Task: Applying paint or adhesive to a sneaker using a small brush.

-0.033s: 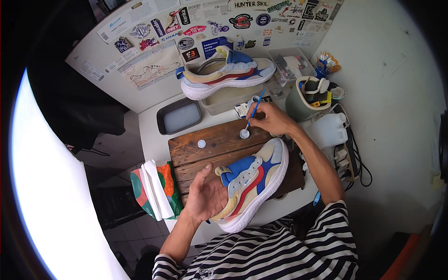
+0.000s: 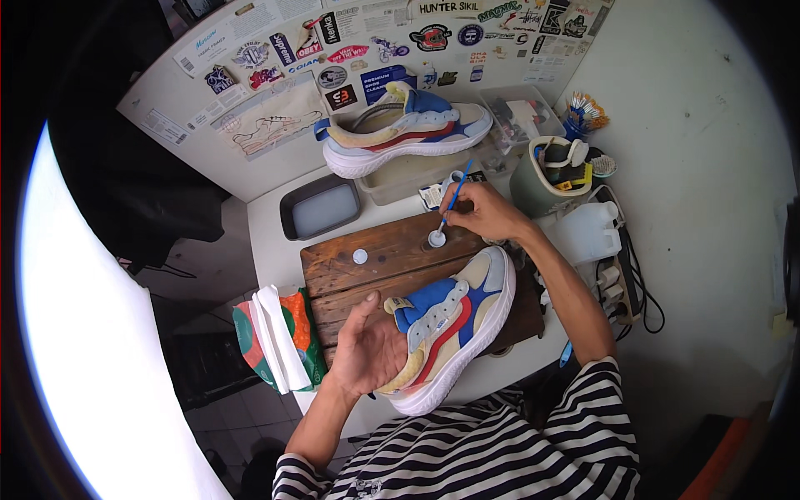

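Note:
My left hand (image 2: 368, 357) supports a beige, blue and red sneaker (image 2: 454, 337) with a white sole. Its thumb stands apart; the other fingers are partly hidden behind the shoe. The sneaker has no laces, and its toe points away to the right. Between the fingertips of my right hand (image 2: 487, 215) is a slim blue paintbrush (image 2: 457, 193). The brush's tip is down in a little round cup (image 2: 437, 240) of whitish paint. A small round white lid (image 2: 360, 257) lies left of the cup on the dark wooden board (image 2: 333, 287).
A matching sneaker (image 2: 408, 142) rests on a clear plastic box (image 2: 392, 187) at the back. Beside it sits a dark tray of cloudy liquid (image 2: 321, 212). Tissues (image 2: 279, 337) lie left. A tool bucket (image 2: 542, 187), brushes (image 2: 586, 115), a white jug (image 2: 587, 232) and cables stand right.

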`<state>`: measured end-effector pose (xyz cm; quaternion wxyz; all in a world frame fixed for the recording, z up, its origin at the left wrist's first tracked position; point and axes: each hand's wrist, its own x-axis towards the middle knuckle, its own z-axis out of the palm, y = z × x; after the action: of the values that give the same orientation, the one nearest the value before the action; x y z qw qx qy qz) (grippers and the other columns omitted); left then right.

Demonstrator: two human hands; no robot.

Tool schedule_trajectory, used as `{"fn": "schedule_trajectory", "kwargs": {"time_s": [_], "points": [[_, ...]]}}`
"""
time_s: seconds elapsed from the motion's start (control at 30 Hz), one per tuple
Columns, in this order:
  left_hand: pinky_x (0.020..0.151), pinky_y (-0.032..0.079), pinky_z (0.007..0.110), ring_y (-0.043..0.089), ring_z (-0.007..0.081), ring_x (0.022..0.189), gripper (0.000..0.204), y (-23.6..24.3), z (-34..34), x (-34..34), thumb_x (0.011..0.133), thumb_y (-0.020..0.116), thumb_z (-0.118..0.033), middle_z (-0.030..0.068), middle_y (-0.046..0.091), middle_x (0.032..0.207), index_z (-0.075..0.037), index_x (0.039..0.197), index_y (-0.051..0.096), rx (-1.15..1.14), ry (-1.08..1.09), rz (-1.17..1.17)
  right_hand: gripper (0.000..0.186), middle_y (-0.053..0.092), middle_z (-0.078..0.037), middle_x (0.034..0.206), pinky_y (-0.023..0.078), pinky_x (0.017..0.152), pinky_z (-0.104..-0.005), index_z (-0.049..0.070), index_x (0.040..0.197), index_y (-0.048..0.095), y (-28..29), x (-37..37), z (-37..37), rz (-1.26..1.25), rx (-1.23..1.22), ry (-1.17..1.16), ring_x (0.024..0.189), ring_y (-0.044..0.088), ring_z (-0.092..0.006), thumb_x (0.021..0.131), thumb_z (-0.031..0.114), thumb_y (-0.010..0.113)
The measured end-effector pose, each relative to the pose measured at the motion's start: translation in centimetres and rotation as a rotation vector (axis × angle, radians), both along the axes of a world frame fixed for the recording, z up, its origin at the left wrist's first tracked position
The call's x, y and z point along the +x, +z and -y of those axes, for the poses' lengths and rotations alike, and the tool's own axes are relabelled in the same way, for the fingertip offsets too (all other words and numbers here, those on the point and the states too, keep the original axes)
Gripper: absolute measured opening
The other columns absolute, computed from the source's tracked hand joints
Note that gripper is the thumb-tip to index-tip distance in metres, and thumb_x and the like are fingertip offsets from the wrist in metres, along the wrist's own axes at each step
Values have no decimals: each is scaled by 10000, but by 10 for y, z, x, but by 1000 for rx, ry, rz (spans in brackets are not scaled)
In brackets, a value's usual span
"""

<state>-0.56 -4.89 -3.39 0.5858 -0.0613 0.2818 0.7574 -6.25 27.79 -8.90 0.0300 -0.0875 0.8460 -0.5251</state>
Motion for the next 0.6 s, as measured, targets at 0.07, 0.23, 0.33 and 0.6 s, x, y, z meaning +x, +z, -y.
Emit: {"fn": "schedule_trajectory", "kwargs": {"time_s": [0.07,0.23,0.33,0.6], "points": [[1226,394,419,548,354,1410,1028,0,0,0,1002,454,-719,290,510,1548,143,1553,358,17,-5,11,75,736,-71,947,572,775,-285,2,1022,675,0,-1,1,10,19,-5,897,707,-117,957,-7,709],[1227,392,429,544,364,1412,1049,0,0,2,993,458,-729,293,507,1548,147,1558,342,19,-2,0,75,740,-77,945,571,757,-285,1,1011,681,2,-1,4,39,61,-14,891,705,-115,948,-3,719],[1229,389,431,541,367,1414,1055,-1,0,3,989,459,-732,293,504,1551,145,1562,333,7,10,-6,82,737,-79,939,569,752,-283,3,1022,683,0,0,4,24,29,-4,884,704,-115,947,-12,712],[1235,380,437,539,359,1417,1069,3,-6,11,976,450,-754,285,509,1548,128,1570,335,29,82,14,55,727,-79,907,578,822,-304,-24,1011,666,45,38,7,15,-338,-147,906,714,-155,963,-27,694]]}}
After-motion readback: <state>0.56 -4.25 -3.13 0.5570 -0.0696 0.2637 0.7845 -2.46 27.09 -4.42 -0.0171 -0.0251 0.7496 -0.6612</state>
